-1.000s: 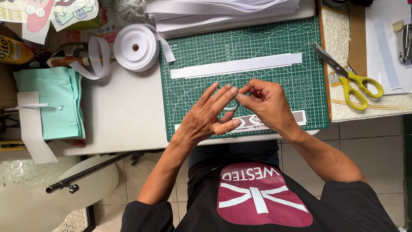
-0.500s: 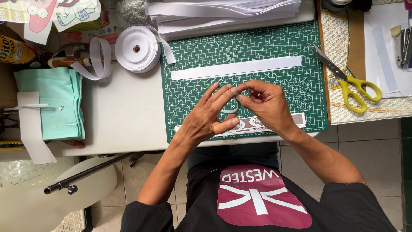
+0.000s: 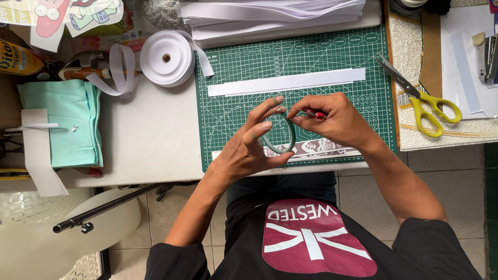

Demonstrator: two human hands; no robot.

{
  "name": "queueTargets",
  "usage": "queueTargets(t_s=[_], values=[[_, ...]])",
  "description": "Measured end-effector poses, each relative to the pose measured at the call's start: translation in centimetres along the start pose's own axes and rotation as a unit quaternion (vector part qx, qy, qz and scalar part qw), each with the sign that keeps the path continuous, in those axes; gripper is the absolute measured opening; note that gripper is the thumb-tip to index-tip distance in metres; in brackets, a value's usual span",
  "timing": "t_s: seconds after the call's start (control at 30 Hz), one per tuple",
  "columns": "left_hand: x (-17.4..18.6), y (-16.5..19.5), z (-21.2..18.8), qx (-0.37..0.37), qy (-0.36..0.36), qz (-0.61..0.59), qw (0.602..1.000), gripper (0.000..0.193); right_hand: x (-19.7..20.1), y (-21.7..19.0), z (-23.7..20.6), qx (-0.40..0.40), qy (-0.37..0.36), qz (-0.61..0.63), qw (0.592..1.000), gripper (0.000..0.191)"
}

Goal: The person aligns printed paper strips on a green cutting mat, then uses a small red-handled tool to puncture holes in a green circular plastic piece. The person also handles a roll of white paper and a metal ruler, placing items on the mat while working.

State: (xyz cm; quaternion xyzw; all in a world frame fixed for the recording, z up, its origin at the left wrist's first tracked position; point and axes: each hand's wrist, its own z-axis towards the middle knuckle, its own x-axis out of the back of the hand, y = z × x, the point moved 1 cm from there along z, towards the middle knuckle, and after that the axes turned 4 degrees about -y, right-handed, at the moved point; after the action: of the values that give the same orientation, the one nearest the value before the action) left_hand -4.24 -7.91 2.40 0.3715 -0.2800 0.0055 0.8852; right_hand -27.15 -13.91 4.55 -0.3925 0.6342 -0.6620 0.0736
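Over the green cutting mat (image 3: pixel 332 52), both hands on one tape ring.
Your left hand (image 3: pixel 249 150) pinches the thin ring (image 3: pixel 278 136) closed; your right hand (image 3: pixel 337 122), touching its upper-right edge, nips shut on something red, unclear.

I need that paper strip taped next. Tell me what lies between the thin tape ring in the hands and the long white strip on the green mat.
Nothing visible: only bare green cutting mat separates the thin tape ring from the long white paper strip.
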Motion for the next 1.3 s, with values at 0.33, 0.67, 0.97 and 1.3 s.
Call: queueTargets(t_s=[0.33, 0.67, 0.97, 1.3], values=[[-0.1, 0.8, 0.2, 0.021, -0.014, -0.074, 0.997, 0.125, 1.8, -0.4, 1.3, 0.110, -0.130, 0.008, 0.985, 0.017], [-0.3, 0.1, 0.2, 0.070, 0.016, -0.098, 0.993, 0.122, 1.8, -1.9, 0.4, 0.138, -0.047, -0.118, 0.982, 0.015], [-1.5, -1.0, -0.1, 0.094, 0.025, -0.088, 0.991, 0.122, 1.7, -1.9, 0.3, 0.165, -0.020, -0.208, 0.964, 0.019], [-1.1, -1.1, 0.1, 0.125, 0.024, -0.092, 0.988, 0.113, 1.6, -2.6, 0.7, 0.187, 0.020, -0.220, 0.957, 0.018]])
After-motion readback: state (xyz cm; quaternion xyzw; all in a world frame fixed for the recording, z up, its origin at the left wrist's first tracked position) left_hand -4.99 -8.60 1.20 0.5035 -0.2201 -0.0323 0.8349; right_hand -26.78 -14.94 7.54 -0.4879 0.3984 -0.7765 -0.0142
